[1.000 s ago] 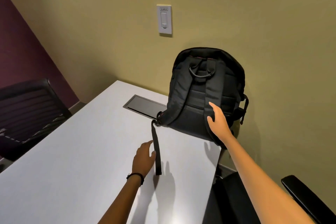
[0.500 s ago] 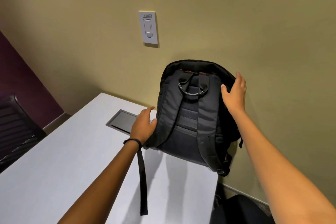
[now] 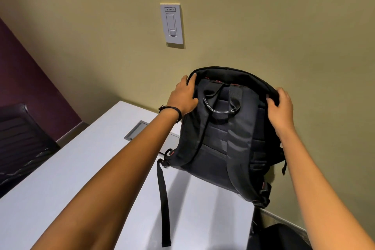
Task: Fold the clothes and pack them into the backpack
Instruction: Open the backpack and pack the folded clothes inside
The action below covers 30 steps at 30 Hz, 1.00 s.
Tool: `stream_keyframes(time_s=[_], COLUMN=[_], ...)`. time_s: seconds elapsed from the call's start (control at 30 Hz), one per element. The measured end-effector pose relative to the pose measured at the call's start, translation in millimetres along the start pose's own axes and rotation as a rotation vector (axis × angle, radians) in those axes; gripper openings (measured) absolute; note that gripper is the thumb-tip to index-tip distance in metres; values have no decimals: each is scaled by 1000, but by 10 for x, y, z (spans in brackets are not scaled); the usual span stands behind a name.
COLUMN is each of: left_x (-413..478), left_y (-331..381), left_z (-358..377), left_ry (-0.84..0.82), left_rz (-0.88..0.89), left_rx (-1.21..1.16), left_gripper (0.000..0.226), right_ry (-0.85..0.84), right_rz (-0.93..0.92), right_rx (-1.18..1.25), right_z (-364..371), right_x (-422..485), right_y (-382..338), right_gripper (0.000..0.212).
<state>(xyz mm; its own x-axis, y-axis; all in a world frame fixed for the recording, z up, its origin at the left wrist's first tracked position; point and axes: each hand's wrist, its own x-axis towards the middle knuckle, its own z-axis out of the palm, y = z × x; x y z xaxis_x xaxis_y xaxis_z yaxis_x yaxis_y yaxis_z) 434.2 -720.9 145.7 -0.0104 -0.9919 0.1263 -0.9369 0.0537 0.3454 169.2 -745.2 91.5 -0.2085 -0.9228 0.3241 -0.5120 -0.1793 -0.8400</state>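
Readying the bag — packing not begun, by my judgement. Counter [image 3: 81, 178], near: one loose strap [image 3: 164, 199] trailing toward me. One backpack [image 3: 223, 138] stands upright at the counter's far right corner, shoulder straps facing me. Two hands on its top: left hand [image 3: 183, 95] and right hand [image 3: 281, 105], fingers curled over the rim, gripping it. Next move: find the zip, open it. Clothes seen: none. Beyond — one wall switch [image 3: 172, 24].

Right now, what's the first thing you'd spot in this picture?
The big black backpack stands upright at the far end of the white table. Both hands grip its top corners: the left hand on the left corner, the right hand on the right. A white light switch sits on the yellowish wall just above it.
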Motion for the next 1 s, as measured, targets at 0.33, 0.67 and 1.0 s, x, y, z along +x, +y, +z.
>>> stream_keyframes(time_s=[0.33, 0.67, 1.0], left_x=[-92, -663, -1569], left_y=[-190, -560, -1222], left_z=[-288, -668, -1136], left_ry=[92, 245, 459], left_rz=[105, 62, -108], left_rx=[90, 260, 182], left_gripper=[42, 31, 25], right_ry=[-162, -155, -158], right_rz=[-8, -155, -325], right_rx=[410, 382, 221], right_z=[-101, 10, 422], right_x=[-735, -1073, -1283], right_y=[-377, -853, -1622], right_gripper=[42, 36, 36])
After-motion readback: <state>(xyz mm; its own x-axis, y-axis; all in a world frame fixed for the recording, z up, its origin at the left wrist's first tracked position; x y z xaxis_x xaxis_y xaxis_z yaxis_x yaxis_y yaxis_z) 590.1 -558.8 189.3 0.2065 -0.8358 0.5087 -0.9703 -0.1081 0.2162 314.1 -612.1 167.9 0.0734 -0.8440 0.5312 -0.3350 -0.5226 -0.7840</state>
